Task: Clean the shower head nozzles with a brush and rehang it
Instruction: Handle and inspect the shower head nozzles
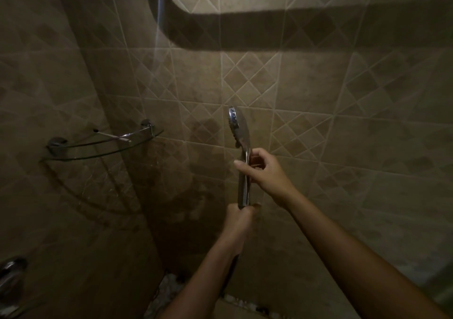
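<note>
A chrome hand-held shower head (237, 125) stands upright in the middle of the head view, its nozzle face turned left. My left hand (239, 223) is closed around the bottom end of its handle, where the hose leaves downward behind my forearm. My right hand (261, 169) grips the upper handle just below the head, thumb pointing left across it. No brush is in sight. The wall holder for the shower head is not visible.
A glass corner shelf (103, 144) on chrome brackets hangs at the left, with a thin stick-like item lying on it. A chrome fitting (11, 273) shows at the lower left edge. Beige tiled walls surround me; pebble flooring (169, 286) lies below.
</note>
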A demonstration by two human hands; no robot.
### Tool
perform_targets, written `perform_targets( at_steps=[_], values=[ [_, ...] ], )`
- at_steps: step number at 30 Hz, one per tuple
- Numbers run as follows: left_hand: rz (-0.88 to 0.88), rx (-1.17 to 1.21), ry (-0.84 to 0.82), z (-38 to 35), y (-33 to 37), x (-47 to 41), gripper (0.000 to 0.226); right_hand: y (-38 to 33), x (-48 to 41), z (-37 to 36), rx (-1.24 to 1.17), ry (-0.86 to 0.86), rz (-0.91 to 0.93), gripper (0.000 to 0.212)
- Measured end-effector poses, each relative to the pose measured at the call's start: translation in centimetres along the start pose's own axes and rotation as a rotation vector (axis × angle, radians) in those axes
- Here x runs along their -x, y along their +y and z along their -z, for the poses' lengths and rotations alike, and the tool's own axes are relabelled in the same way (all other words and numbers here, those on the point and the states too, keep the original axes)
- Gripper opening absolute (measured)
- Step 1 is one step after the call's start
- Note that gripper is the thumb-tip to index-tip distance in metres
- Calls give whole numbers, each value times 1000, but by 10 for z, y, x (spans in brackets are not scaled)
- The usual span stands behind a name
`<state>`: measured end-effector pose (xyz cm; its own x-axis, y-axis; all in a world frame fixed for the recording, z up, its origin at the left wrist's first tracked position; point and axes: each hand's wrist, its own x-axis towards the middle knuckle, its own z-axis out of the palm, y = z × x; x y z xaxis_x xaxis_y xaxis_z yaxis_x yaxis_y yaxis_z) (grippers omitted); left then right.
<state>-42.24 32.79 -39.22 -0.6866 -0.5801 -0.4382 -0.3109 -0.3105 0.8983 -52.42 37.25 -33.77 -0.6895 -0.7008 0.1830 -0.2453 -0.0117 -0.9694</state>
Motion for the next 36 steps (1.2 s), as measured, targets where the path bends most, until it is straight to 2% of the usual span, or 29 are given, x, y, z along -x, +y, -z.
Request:
perform_targets(
  at_steps=[2,6,9,11,16,18,21,23,28,36],
  values=[
    [3,-20,-1,0,1,1,21,0,0,0,48,31,32,36],
    [-1,-47,-13,3,1,1,28,0,-2,5,41,13,-34,27],
    [-7,-63,-3,2,-4,-5,45,0,-2,3,-118,-57,-114,17],
    [-13,-58,11,3,-5,-8,39,-1,-1,2,-210,-72,-143,13],
    [-21,-48,-1,7,-2,-7,10,5,-2,3,29,20,-56,39],
    [-44,-58,6,8,-4,-10,13,7,-4,5,12,24,-58,41],
    [-49,-72,5,9,-5,-11,35,4,-6,6,-77,-65,-86,33],
    [-49,-68,-4,9,-4,-12,28,2,-7,5,-167,-85,-113,24],
    [-72,-86,-42,10,1,-9,6,1,-6,0,7,20,-27,36],
    [-93,-78,-12,6,-1,-9,17,5,-10,-2,-138,0,-78,29]
  ],
)
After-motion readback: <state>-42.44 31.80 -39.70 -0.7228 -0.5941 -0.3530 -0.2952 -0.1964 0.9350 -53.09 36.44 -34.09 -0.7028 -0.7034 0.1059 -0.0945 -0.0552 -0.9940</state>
